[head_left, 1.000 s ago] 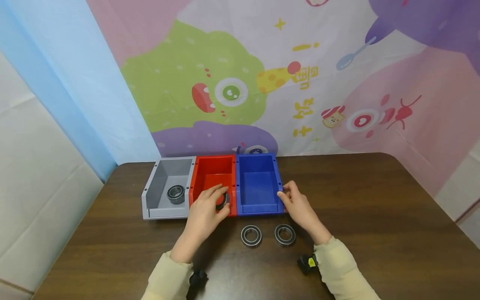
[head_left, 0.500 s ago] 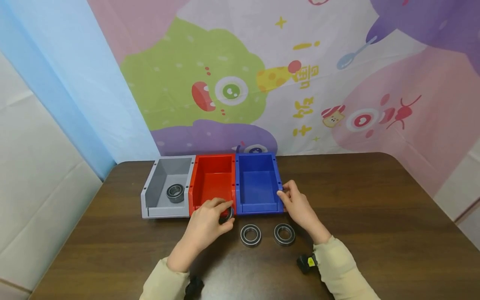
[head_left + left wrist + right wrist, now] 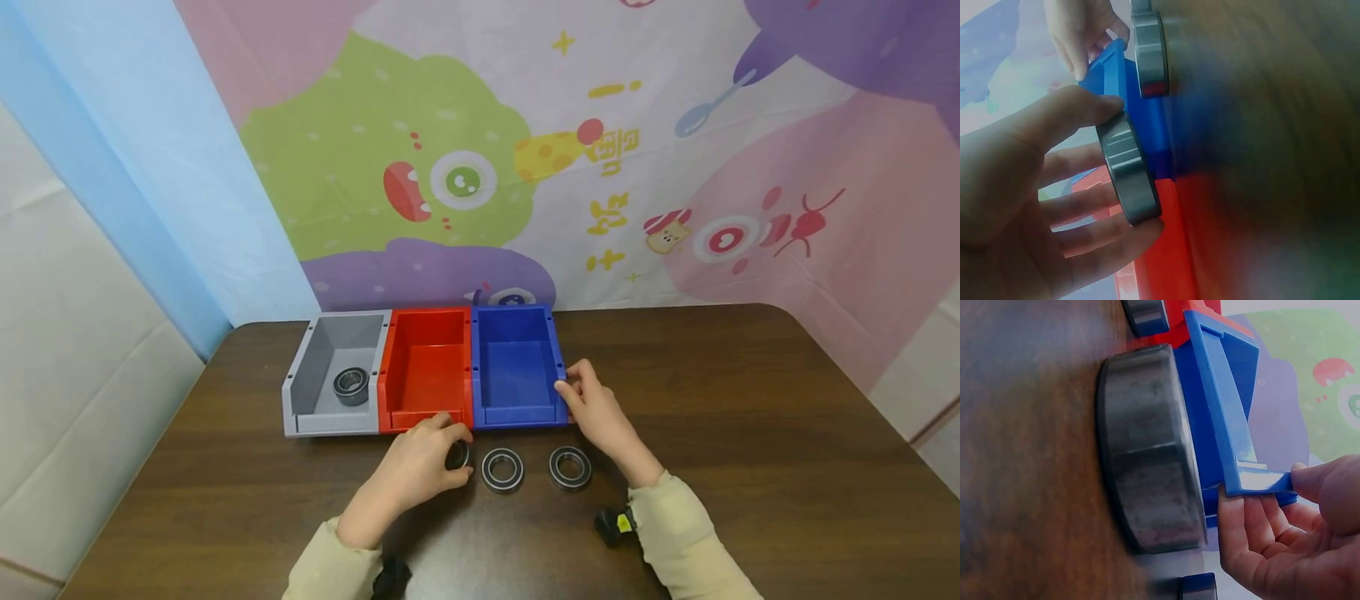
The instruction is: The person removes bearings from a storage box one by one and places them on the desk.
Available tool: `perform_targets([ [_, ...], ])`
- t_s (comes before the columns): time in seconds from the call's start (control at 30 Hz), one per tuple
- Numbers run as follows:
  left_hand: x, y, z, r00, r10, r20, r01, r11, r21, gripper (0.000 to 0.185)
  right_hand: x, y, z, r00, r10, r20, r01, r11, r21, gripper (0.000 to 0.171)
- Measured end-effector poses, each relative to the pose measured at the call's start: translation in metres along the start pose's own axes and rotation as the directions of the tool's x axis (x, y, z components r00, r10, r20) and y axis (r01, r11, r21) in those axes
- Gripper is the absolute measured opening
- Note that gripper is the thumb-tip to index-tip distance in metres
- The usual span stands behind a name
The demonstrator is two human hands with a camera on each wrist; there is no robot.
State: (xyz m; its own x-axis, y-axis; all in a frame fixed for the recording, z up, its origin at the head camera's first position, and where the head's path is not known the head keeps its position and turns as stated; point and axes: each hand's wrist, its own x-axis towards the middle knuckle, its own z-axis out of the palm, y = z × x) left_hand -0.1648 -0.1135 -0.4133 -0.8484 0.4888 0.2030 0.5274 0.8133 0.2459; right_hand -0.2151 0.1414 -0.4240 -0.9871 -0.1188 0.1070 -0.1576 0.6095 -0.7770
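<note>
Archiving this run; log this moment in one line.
left hand: grips ring | right hand: holds blue bin | table: two rings | gray bin: beside red bin

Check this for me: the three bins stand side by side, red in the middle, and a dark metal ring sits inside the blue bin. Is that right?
Not quite: the dark metal ring sits inside the grey bin, not the blue bin. The head view shows it. The rest stands.

The left hand (image 3: 422, 460) partly hides the bearing (image 3: 465, 454) in its grip; beside it, the left wrist view's tabletop (image 3: 1266, 150) blurs.
</note>
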Motion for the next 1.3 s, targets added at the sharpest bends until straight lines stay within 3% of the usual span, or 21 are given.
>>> perform_targets([
  [0.47,-0.002,0.003,0.002,0.994,0.042,0.097,-0.040,0.999,-0.019,0.031,0.000,0.001,0.001,1.000,0.008,0.007,-0.008,1.000,0.004,0.019],
  [0.97,-0.003,0.011,0.004,0.994,0.018,0.112,-0.021,0.999,0.026,0.034,0.000,0.002,0.002,1.000,0.011,0.003,-0.011,1.000,0.008,0.018],
  [1.3,-0.003,0.008,0.001,0.990,0.002,0.140,0.002,1.000,-0.031,0.045,0.000,0.002,0.002,1.000,0.014,0.007,-0.014,1.000,0.011,0.019],
])
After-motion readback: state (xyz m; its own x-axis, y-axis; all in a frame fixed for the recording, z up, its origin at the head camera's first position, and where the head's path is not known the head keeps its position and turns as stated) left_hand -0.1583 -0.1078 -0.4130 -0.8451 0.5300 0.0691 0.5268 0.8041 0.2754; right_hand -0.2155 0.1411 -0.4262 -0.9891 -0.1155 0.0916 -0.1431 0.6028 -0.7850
